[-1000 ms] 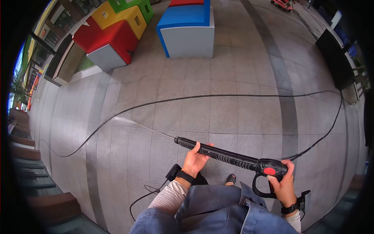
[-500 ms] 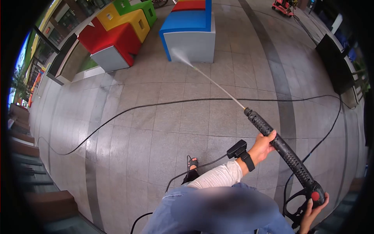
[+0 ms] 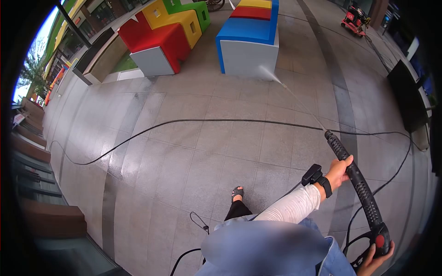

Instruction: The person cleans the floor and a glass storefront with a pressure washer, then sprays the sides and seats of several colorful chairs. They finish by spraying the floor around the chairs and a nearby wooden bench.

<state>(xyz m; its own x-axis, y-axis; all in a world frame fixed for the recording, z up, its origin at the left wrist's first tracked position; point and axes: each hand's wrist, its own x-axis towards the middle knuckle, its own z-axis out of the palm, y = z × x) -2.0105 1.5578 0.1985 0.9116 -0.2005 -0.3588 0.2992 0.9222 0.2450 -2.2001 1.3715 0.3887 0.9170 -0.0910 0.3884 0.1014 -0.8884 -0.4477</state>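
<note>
A black pressure-washer gun (image 3: 363, 193) slants across the right side, its nozzle toward the upper left. My left hand (image 3: 339, 171) is wrapped round the barrel, thumb on top. At the rear handle, by a red round part, my right hand (image 3: 376, 261) grips the gun, partly cut off by the view's dark edge. A thin water jet (image 3: 299, 102) leaves the nozzle and fans out at the lower grey end of a blue, red and yellow bench (image 3: 248, 57). On my left wrist sits a black strapped device (image 3: 313, 175).
A black hose (image 3: 207, 120) curves across the grey paving (image 3: 184, 175). A red, yellow and green bench (image 3: 161, 41) stands at the upper left. At the upper right is a red wheeled machine (image 3: 354, 23), with a dark panel (image 3: 407, 99) below it. One sandalled foot (image 3: 237, 193) shows.
Both hands and the gun have shifted right and slightly down in view. The spray has moved from the bench end's left part to its lower right part. The benches appear further right.
</note>
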